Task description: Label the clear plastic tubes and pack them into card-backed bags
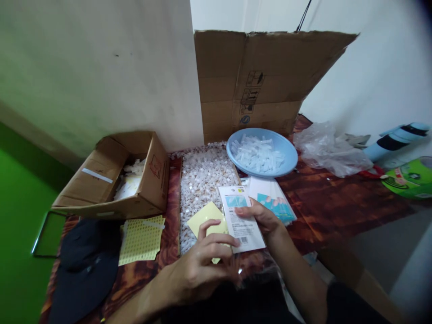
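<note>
My right hand grips a white printed card pack at its right edge, thumb on the front. The pack is tilted and shows a blue picture, small print and a barcode. At its lower left corner, a fingertip of my left hand touches or nearly touches the pack. Behind the curled fingers of that hand is a yellow sheet, apparently held in them. Under the hands, many small whitish pieces cover a board. More packs with a blue print lie right of my right hand.
A blue basin of clear strips stands at the back, before a tall cardboard panel. To the left are an open carton, yellow sticker sheets and a dark cap. Plastic bags and a green roll sit right.
</note>
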Demonstrator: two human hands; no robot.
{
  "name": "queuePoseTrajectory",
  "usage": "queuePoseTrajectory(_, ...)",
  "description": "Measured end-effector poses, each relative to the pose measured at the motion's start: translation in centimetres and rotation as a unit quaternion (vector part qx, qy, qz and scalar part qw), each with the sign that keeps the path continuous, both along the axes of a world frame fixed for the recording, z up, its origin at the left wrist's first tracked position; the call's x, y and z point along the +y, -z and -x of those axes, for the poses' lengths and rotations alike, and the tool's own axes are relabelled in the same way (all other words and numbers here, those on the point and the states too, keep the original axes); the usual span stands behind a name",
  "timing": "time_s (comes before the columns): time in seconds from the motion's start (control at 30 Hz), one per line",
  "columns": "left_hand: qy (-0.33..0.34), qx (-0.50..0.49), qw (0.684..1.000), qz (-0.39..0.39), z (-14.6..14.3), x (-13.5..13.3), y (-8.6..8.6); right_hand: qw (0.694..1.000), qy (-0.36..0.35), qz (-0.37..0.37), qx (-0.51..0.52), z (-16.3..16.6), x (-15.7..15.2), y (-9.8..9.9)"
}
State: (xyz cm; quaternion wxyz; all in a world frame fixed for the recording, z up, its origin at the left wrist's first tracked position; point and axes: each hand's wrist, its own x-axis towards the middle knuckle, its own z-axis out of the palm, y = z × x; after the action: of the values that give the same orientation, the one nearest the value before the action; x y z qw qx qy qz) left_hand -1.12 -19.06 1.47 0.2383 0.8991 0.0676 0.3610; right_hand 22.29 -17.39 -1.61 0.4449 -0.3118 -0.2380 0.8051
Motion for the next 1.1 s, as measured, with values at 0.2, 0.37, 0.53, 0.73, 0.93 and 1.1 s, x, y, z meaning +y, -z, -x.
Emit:
queuePoseTrajectory(0.2, -0.256, -0.114, 0.959, 0.052, 0.3, 2.0, 2.6, 0.991, 0.129, -0.011, -0.025, -0.1, 0.5, 0.6)
queuePoseTrajectory(0.37, -0.303, -0.153, 0.91, 0.238, -0.1, 1.2, 5.9, 0.992, 0.128, 0.013, -0.015, 1.8, 0.6, 1.2)
queuePoseTrajectory(0.53, -0.219, -0.193, 0.943, 0.161, 0.9, 0.7, 5.7, 0.998, 0.056, 0.029, -0.023, 3.7, 0.6, 1.4)
queuePoseTrajectory(0.73, -0.191, -0.185, 0.958, 0.107, 1.9, 1.1, 4.9, 0.998, 0.021, 0.059, 0.009, 5.0, 0.8, 0.9)
queuePoseTrajectory(0.93, -0.335, -0.221, 0.91, 0.108, 1.9, 1.6, 4.4, 0.948, 0.252, -0.103, -0.167, 5.0, 0.0, 2.4)
queuePoseTrajectory(1.1, -0.36, -0.188, 0.91, 0.085, 1.4, 1.9, 4.2, 0.845, 0.277, -0.327, -0.32, 4.2, -1.9, 2.8)
